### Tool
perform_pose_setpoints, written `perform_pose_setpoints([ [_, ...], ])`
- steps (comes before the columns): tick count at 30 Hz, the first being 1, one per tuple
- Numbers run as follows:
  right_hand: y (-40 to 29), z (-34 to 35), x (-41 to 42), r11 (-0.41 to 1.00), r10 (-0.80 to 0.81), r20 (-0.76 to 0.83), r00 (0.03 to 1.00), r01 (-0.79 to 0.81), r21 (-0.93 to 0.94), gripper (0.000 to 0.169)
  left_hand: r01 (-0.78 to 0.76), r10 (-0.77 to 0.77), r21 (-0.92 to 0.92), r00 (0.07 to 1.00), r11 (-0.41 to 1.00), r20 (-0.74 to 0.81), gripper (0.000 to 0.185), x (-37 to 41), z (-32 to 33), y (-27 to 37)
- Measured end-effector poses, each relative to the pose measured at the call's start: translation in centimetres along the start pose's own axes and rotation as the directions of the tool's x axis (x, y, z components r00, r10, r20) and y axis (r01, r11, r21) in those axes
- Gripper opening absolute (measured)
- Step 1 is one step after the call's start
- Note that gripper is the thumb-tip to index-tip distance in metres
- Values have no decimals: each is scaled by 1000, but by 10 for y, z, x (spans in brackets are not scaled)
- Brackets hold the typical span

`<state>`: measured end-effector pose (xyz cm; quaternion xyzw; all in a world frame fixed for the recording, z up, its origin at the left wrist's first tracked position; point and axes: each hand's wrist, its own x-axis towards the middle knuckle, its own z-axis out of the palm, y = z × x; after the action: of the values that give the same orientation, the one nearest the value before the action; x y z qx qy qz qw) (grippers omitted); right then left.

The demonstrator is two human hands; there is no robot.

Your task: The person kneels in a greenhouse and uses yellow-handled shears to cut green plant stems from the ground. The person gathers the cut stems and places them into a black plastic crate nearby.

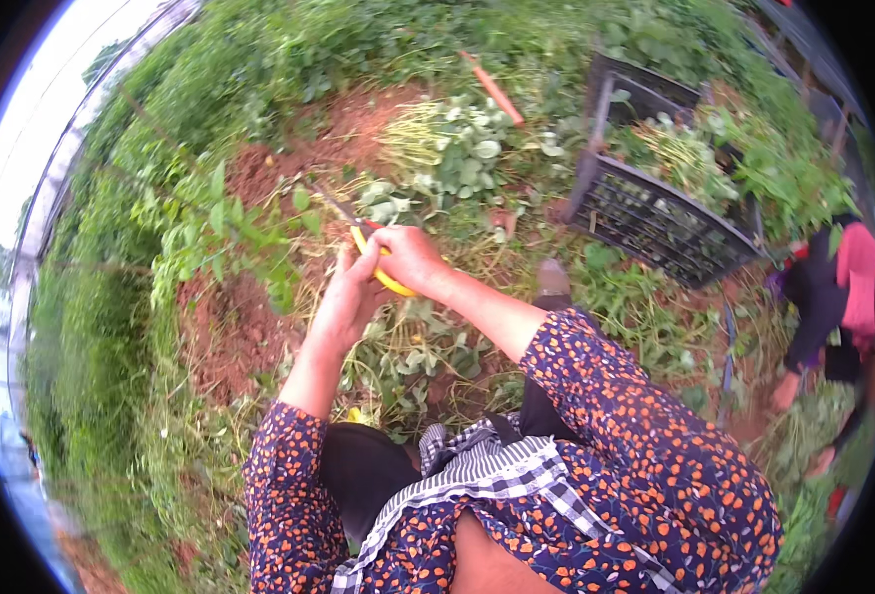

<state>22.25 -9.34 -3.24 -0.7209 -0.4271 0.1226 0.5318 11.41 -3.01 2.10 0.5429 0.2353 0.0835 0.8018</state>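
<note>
My right hand [414,256] is closed around scissors [393,284] with yellow and red handles. Their dark blades [341,206] point up and left, towards leafy green stems [241,234]. Right below the scissors, my left hand [347,293] is raised close against the handles and the right fingers. Whether its fingers pinch a stem cannot be made out. Cut leafy vines [415,349] lie on the ground under both hands. Farther ahead, a bundle of pale green stems with leaves [415,137] rests on reddish soil [356,119].
A black plastic crate [660,211] holding leafy stems stands ahead to the right. An orange-red rod [493,89] lies among the foliage. Dense green plants [88,356] border the left side. At the far right, another person [816,312] bends with a hand near the ground.
</note>
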Motion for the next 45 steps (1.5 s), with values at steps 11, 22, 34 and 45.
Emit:
perform_pose_setpoints([
  [11, 37, -324, 11, 571, -496, -315, 809, 31, -821, 24, 82, -56, 501, 996, 862, -67, 40, -19, -75, 12],
  [22, 104, -305, -15, 928, 372, -505, 779, -322, 187, 26, 195, -15, 366, 898, 910, -440, 35, -89, -239, -53],
  [34, -20, 12, -25, 512, 560, 354, 749, -648, 564, 19, 104, 413, 981, 896, 163, -164, 21, -24, -249, -141],
  [45, -20, 26, -19, 320, 681, 421, 599, -761, 564, 18, 124, 496, 991, 864, -43, -87, 14, -54, -312, -193],
])
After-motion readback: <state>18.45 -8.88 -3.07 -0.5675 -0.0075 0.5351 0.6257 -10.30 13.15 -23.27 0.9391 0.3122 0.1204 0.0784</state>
